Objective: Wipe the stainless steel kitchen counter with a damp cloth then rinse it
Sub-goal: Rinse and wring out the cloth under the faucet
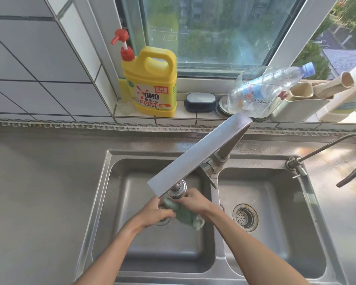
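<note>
I see both hands bunched around the green cloth [182, 214] under the tap [178, 189], over the left basin of the sink [111, 182]: left hand [158, 217] and right hand [193, 201] each grip it. On the sill, the yellow bottle [150, 83] reads "OMO"; the clear bottle's [261, 91] label is too blurred to read.

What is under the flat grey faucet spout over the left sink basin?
Under the flat grey faucet spout, both hands, left and right, hold a green cloth below the chrome nozzle. The basin's drain is mostly covered.
</note>
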Demonstrator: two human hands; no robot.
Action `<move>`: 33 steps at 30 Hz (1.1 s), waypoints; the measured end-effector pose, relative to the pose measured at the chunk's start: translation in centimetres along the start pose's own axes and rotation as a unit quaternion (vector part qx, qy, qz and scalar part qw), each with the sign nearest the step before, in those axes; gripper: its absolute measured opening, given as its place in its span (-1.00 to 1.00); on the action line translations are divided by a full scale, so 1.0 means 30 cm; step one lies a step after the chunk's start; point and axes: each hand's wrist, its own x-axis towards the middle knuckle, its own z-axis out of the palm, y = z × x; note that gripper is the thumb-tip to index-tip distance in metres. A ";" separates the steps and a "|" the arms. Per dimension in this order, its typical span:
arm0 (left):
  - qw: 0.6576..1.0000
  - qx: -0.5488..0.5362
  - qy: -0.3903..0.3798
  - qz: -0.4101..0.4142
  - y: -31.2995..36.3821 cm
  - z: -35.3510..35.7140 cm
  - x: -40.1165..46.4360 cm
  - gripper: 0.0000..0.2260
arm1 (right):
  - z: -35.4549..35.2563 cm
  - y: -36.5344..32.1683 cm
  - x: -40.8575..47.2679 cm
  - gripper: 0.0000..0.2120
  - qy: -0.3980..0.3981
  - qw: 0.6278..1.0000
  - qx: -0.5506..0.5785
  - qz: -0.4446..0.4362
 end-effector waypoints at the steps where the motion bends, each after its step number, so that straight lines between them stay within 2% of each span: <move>1: 1.000 -0.029 -0.011 0.006 0.000 0.004 0.001 -0.67 | -0.004 -0.011 -0.005 -0.51 -0.010 1.000 0.005 -0.010; 2: 0.999 -0.043 -0.004 0.006 0.005 0.007 -0.001 -0.75 | -0.010 -0.021 -0.011 -0.46 -0.008 1.000 0.017 -0.014; 3: 0.998 -0.063 0.007 0.012 0.012 0.013 -0.006 -0.81 | -0.016 -0.030 -0.019 -0.49 0.005 0.999 0.034 -0.017; 6: 0.991 -0.124 0.050 0.028 0.017 0.030 -0.011 -0.87 | -0.028 -0.013 -0.033 -0.52 0.057 0.991 0.122 -0.018; 9: 0.981 -0.180 0.070 0.025 0.035 0.054 -0.010 -0.67 | 0.009 0.024 -0.049 -0.46 0.067 0.979 0.194 0.013; 11: 0.968 -0.229 0.100 -0.009 0.042 0.072 0.003 -0.53 | 0.045 0.047 -0.053 -0.50 0.053 0.974 0.214 0.043; 13: 0.957 -0.250 0.143 -0.045 0.039 0.080 0.020 -0.50 | 0.076 0.055 -0.053 -0.53 0.067 0.967 0.240 0.050; 15: 0.956 -0.236 0.168 -0.049 0.034 0.072 0.028 -0.55 | 0.089 0.041 -0.058 -0.58 0.125 0.959 0.251 0.036; 18: 0.941 -0.256 0.216 -0.039 0.023 0.052 0.030 -0.66 | 0.080 0.015 -0.056 -0.76 0.200 0.952 0.229 -0.023; 21: 0.925 -0.288 0.243 -0.048 0.043 0.065 0.046 -0.91 | 0.110 -0.016 -0.059 -0.83 0.216 0.961 0.154 -0.083; 22: 0.910 -0.331 0.241 -0.066 0.059 0.080 0.054 -0.92 | 0.145 -0.018 -0.058 -0.82 0.214 0.967 0.112 -0.086; 24: 0.874 -0.403 0.247 -0.112 0.083 0.107 0.068 -0.78 | 0.228 -0.011 -0.062 -0.69 0.226 0.973 -0.001 -0.049; 26: 0.853 -0.431 0.258 -0.142 0.088 0.137 0.078 -0.75 | 0.259 -0.015 -0.064 -0.60 0.260 0.963 -0.072 -0.017; 27: 0.849 -0.434 0.260 -0.151 0.091 0.154 0.077 -0.77 | 0.242 -0.024 -0.057 -0.64 0.278 0.957 -0.081 -0.005; 30: 0.870 -0.385 0.266 -0.154 0.111 0.197 0.069 -0.85 | 0.160 -0.064 -0.035 -0.77 0.306 0.949 -0.058 0.049; 33: 0.862 -0.401 0.268 -0.157 0.123 0.173 0.072 -0.82 | 0.190 -0.062 -0.058 -0.74 0.272 0.960 -0.059 0.035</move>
